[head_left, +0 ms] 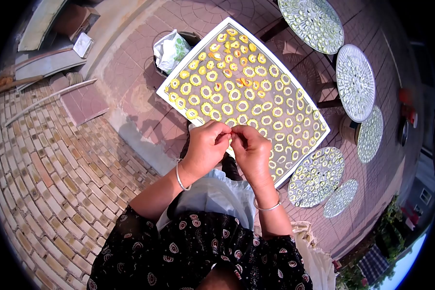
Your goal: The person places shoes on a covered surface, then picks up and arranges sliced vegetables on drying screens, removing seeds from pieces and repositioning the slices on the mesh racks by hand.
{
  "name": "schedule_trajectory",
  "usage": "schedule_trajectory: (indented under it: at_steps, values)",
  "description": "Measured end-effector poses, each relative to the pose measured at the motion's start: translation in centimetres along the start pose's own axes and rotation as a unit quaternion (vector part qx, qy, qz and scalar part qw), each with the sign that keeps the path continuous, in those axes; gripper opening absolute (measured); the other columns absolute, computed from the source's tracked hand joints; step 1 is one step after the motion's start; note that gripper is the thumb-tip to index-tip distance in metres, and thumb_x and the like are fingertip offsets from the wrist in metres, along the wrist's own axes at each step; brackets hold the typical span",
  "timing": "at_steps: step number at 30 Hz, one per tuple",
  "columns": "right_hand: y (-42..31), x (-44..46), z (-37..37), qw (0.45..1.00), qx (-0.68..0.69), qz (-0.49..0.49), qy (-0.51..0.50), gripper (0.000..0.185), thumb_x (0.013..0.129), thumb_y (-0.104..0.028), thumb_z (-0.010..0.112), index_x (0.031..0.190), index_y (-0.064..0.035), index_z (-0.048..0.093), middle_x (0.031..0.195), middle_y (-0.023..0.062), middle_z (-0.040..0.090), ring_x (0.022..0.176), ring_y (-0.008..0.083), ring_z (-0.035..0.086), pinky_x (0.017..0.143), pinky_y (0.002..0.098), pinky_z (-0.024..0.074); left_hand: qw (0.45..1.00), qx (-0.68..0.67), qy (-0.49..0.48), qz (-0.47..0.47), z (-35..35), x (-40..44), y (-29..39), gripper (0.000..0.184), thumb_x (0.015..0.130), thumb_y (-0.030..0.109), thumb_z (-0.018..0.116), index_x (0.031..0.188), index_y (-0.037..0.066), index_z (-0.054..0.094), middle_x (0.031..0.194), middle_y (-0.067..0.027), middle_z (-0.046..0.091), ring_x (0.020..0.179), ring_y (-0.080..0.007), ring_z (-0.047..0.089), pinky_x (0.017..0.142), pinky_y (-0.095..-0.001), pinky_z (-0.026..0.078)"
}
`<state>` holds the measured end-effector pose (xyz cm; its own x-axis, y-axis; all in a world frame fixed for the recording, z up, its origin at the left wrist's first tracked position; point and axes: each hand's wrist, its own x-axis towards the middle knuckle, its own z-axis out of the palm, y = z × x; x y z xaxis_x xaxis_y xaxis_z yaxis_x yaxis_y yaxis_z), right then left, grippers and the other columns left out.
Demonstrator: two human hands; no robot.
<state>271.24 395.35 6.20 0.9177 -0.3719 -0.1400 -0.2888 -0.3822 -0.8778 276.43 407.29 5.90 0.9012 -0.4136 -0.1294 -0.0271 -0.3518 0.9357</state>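
My left hand [209, 142] and my right hand [250, 147] meet fingertip to fingertip over the near edge of a white-framed mesh screen [295, 113]. Both are closed in a pinch; whatever lies between the fingertips is too small and hidden to name. Rows of ring-shaped slices [242, 106] with yellow-green scalloped edges cover the screen. Toward its far corner the slices turn yellow, and a few orange-red ones [247, 82] lie near the middle. The slices just under my hands are hidden.
Round trays of similar slices stand to the right: one [316, 24] at the top, a white one [355, 82] below it, and another [316, 176] near the screen's right corner. A bin lined with a white-and-green plastic bag [171, 50] stands left of the screen. Brick paving [58, 188] spreads at left.
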Motion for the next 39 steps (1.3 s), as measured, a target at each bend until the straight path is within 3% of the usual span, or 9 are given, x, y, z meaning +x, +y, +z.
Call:
schedule_trajectory:
  at_steps: [4,7,16,20,21,25,30,39]
  values:
    - [0.0,0.2,0.1,1.000,-0.013,0.000,-0.009,0.010,0.075,0.001,0.062,0.085,0.0004,0.062,0.073,0.0129,0.063,0.061,0.0217,0.062,0.057,0.0304,0.0491,0.996,-0.057,-0.030,-0.055,-0.1,0.1,-1.0,0.007,0.078,-0.005,0.059,0.084,-0.003,0.062,0.075,-0.0043,0.063,0.062,-0.0071,0.059,0.054,-0.0211,0.047]
    - [0.7,0.4,0.2,0.998,0.050,0.031,-0.017,0.009,0.076,0.001,0.061,0.085,0.0005,0.062,0.070,0.0113,0.062,0.059,0.0175,0.060,0.055,0.0280,0.0478,0.931,-0.253,-0.097,-0.244,-0.7,0.7,-1.2,0.005,0.080,-0.002,0.059,0.085,-0.002,0.060,0.076,-0.0030,0.062,0.061,-0.0069,0.058,0.052,-0.0201,0.046]
    - [0.9,1.2,0.8,0.993,0.102,0.062,-0.012,0.006,0.078,0.000,0.061,0.084,0.0008,0.061,0.064,0.0075,0.060,0.056,0.0087,0.055,0.053,0.0235,0.0449,0.886,-0.362,-0.138,-0.256,-1.8,2.0,-2.2,0.007,0.080,0.004,0.061,0.086,0.001,0.060,0.074,-0.0029,0.061,0.060,-0.0086,0.057,0.051,-0.0206,0.045]
    - [0.6,2.1,0.3,0.929,0.322,0.177,-0.042,0.007,0.085,0.001,0.056,0.090,0.0025,0.060,0.076,0.0059,0.062,0.061,0.0101,0.059,0.054,0.0240,0.0490,0.855,-0.425,-0.127,-0.269,-2.4,2.4,-2.4,0.009,0.079,0.004,0.059,0.087,0.001,0.059,0.075,-0.0046,0.060,0.062,-0.0107,0.058,0.053,-0.0223,0.046]
    - [1.0,2.3,0.3,0.924,0.339,0.167,-0.054,0.011,0.087,0.001,0.053,0.096,0.0043,0.058,0.085,0.0077,0.063,0.066,0.0117,0.061,0.059,0.0250,0.0519,0.852,-0.434,-0.125,-0.263,-2.4,2.4,-2.7,0.008,0.079,0.004,0.059,0.087,0.001,0.058,0.076,-0.0047,0.061,0.063,-0.0106,0.059,0.053,-0.0222,0.047]
    - [1.4,3.2,0.1,0.898,0.395,0.179,-0.067,0.021,0.088,0.002,0.048,0.106,0.0066,0.057,0.093,0.0118,0.063,0.074,0.0146,0.061,0.069,0.0274,0.0529,0.841,-0.470,-0.128,-0.236,-2.9,2.5,-3.7,0.011,0.080,0.002,0.055,0.091,-0.001,0.058,0.081,-0.0064,0.061,0.069,-0.0121,0.060,0.058,-0.0244,0.049]
    - [1.9,4.4,0.8,0.869,0.442,0.211,-0.070,0.034,0.083,0.007,0.040,0.114,0.0086,0.053,0.103,0.0166,0.061,0.083,0.0186,0.061,0.072,0.0302,0.0529,0.841,-0.480,-0.088,-0.233,-3.6,3.0,-3.7,0.014,0.082,0.003,0.056,0.095,-0.003,0.057,0.085,-0.0091,0.061,0.072,-0.0154,0.059,0.064,-0.0284,0.048]
    - [1.0,6.1,3.1,0.872,0.433,0.223,-0.059,0.016,0.088,-0.002,0.055,0.102,0.0060,0.060,0.089,0.0144,0.065,0.068,0.0164,0.063,0.058,0.0257,0.0517,0.848,-0.478,-0.060,-0.220,-5.4,3.3,-4.7,0.015,0.084,0.005,0.056,0.096,-0.003,0.059,0.087,-0.0088,0.062,0.075,-0.0148,0.060,0.066,-0.0286,0.050]
